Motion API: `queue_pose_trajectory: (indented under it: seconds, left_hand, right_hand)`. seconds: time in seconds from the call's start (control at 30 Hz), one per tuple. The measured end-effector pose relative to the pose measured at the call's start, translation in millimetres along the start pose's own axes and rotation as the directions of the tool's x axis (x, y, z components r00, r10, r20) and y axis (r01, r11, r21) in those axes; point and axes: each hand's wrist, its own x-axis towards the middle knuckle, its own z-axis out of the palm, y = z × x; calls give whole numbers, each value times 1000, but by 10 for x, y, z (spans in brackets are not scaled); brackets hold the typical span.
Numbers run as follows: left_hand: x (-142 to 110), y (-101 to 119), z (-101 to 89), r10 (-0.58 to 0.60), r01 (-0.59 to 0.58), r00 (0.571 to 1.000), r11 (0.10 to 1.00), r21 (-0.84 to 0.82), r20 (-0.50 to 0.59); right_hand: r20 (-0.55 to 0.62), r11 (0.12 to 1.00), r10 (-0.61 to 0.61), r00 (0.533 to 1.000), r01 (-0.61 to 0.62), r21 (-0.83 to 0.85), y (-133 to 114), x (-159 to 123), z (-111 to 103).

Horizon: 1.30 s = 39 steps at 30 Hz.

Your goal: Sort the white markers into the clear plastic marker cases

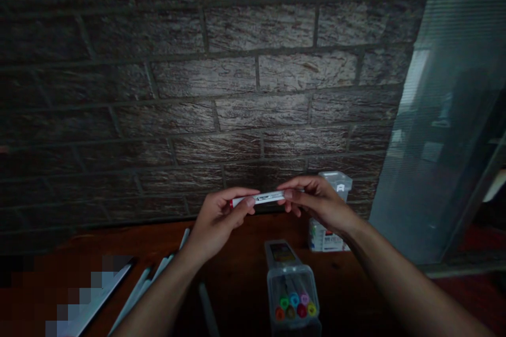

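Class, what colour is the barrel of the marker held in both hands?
White with dark print; the marker shows best in the head view.

I can't read the tiny print on the white marker [270,197]; the right hand [318,199] partly hides the clear container [330,242] behind.

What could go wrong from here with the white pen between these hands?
The left hand and right hand pinch the white pen above the table, so it might slip and drop. Pale sticks lie loose on that table, so the left arm could perhaps knock them out of place.
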Motion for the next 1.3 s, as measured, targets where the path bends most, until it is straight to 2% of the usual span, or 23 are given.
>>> queue_pose_trajectory:
  seconds: [0.07,0.17,0.33,0.73,1.0,1.3]
  left_hand:
    - [-18,-46,-38,3,-2,1000,999,-45,16]
    - [-64,-127,-87,14,-12,1000,996,-88,23]
    - [-108,-230,-128,1,-5,999,989,-146,-32]
    - [-155,-86,-62,25,-21,996,999,46,-85]
    - [-150,-123,-85,43,-50,998,985,-166,-50]
    - [-122,-145,-84,23,-29,997,996,-79,-78]
  right_hand:
    - [48,999,19,999,-16,-48,-46,-5,-35]
    - [45,995,45,998,-41,-88,-63,-11,-65]
    - [45,995,42,998,-38,-93,27,19,-41]
    - [24,996,8,1000,-6,-91,84,40,-1]
    - [20,997,-2,1000,3,-72,80,31,9]
    - [-70,999,-16,997,13,-45,38,34,0]
